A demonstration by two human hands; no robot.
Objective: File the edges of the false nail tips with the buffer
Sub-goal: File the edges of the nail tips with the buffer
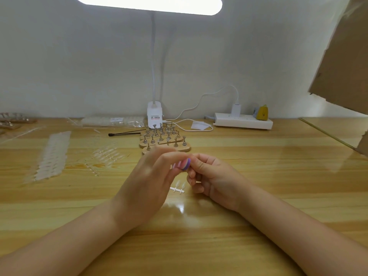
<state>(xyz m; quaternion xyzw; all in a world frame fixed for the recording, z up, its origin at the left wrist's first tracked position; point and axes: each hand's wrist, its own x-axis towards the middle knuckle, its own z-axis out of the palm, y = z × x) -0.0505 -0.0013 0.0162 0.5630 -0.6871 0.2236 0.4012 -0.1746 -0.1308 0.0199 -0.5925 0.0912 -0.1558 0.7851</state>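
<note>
Buffer (pixel 185 163) is pinched by right hand (pixel 211 176); left hand (pixel 147 176) grip blurred, cannot tell. 2 nail tips (pixel 178 187) lie on worktop (pixel 258 176).

Wooden table (pixel 258 216): nail tips (pixel 177 187), wooden stands (pixel 165 142), power strip (pixel 243 120), brush (pixel 124 134).

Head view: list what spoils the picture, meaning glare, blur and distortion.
Head view: the lamp overhead is blown out to pure white; its glare shows on the glossy table near the wrists; the left hand is smeared by motion blur, the right hand sharper; the wide-angle lens bends the table edge, and the buffer looks soft.
</note>
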